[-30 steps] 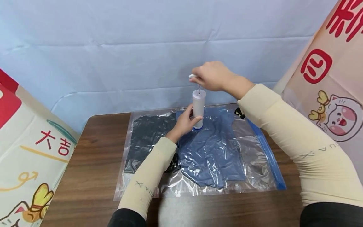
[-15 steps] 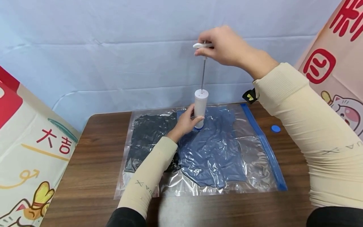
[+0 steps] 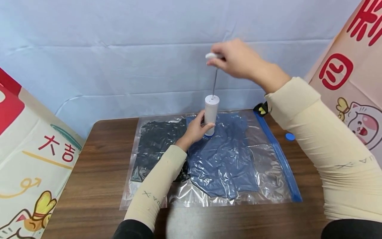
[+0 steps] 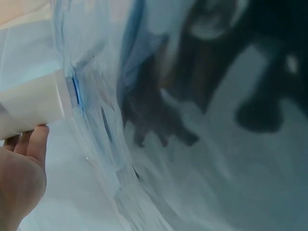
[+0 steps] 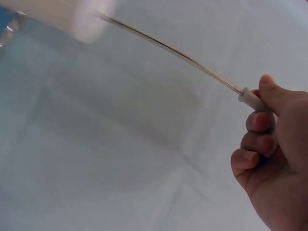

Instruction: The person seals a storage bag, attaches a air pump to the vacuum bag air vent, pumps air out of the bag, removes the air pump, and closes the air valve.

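A white hand pump (image 3: 211, 109) stands upright on the blue valve of a clear vacuum storage bag (image 3: 268, 166). My left hand (image 3: 195, 131) holds the pump's barrel low down, thumb on one side and fingers on the other. In the left wrist view the barrel's end (image 4: 62, 96) meets the blue valve (image 4: 76, 94). Up above, my right hand (image 3: 235, 59) grips the white pump handle (image 3: 211, 55), and much of the thin metal rod (image 3: 215, 81) shows below it. The right wrist view has the fingers curled round that handle (image 5: 252, 98).
Inside the bag lie a dark folded garment (image 3: 159, 142) and a blue one (image 3: 223, 159). A blue zip strip (image 3: 280, 152) edges its right side. A round blue cap (image 3: 289, 136) rests on the wooden table (image 3: 89, 186). Pale cloth (image 3: 134, 66) hangs behind.
My right hand pulled the handle up from near the barrel, drawing out the rod, then came a little way back down. The left hand keeps its hold on the barrel.
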The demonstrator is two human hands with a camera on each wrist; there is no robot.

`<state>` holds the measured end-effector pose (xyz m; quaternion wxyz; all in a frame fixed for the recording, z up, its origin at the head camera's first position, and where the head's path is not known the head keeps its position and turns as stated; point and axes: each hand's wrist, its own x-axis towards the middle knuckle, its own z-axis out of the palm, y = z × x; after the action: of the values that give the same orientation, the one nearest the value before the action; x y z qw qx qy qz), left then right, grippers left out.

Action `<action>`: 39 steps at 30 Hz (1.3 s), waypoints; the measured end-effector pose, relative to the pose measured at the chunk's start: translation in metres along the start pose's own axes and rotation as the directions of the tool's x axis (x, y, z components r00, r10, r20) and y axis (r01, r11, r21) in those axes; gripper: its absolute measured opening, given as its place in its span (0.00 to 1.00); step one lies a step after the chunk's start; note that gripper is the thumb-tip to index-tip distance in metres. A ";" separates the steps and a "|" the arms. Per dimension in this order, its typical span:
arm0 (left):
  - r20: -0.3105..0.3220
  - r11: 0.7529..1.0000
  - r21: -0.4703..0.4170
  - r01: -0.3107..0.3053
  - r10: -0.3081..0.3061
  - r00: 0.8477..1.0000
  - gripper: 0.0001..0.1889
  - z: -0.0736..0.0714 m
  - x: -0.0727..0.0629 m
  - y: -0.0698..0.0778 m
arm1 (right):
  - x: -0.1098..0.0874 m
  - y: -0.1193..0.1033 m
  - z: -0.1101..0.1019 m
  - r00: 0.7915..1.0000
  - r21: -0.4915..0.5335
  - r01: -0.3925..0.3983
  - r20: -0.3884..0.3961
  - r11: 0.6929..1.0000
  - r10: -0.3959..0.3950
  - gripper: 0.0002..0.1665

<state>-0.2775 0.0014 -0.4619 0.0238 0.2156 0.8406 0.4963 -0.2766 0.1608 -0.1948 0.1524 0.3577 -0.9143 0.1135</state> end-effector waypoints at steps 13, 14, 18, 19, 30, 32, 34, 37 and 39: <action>0.018 1.000 0.000 -0.024 0.024 1.000 0.35 0.000 0.002 -0.002 | -0.027 0.017 0.086 0.978 0.036 0.003 0.207 0.999 -0.010 0.12; 0.018 1.000 0.004 -0.024 0.024 1.000 0.35 0.000 0.002 -0.002 | -0.027 0.018 0.085 0.979 0.039 0.008 0.204 0.999 -0.016 0.13; 0.015 1.000 0.012 -0.025 0.024 1.000 0.35 -0.001 0.002 0.000 | -0.019 0.019 0.072 0.981 0.024 0.058 0.184 0.998 -0.061 0.16; 0.014 1.000 0.011 -0.017 0.017 1.000 0.35 0.000 0.002 0.000 | -0.016 0.018 0.066 0.982 0.014 0.072 0.177 0.997 -0.073 0.17; 0.034 0.999 0.040 -0.007 0.005 0.999 0.36 0.002 0.002 0.005 | 0.012 -0.002 -0.018 0.996 -0.209 0.086 0.041 0.974 -0.079 0.23; 0.039 0.999 0.041 -0.005 0.003 0.999 0.36 0.001 0.001 0.005 | 0.016 -0.006 -0.029 0.998 -0.234 0.066 0.012 0.970 -0.065 0.23; 0.033 0.999 0.043 -0.004 0.003 0.999 0.36 0.000 0.000 0.005 | 0.020 -0.009 -0.038 0.999 -0.249 0.035 -0.006 0.968 -0.037 0.24; 0.008 0.999 0.052 0.001 -0.001 1.000 0.36 -0.003 -0.003 0.003 | 0.024 -0.014 -0.044 1.000 -0.255 -0.002 -0.027 0.967 -0.005 0.25; -0.002 0.998 0.063 0.006 -0.006 1.000 0.36 -0.005 -0.003 0.002 | 0.024 -0.016 -0.045 0.999 -0.243 -0.011 -0.050 0.970 -0.002 0.25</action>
<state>-0.2752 -0.0029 -0.4589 0.0178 0.2135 0.8563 0.4699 -0.2739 0.1487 -0.1428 0.2176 0.3313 -0.9180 0.0100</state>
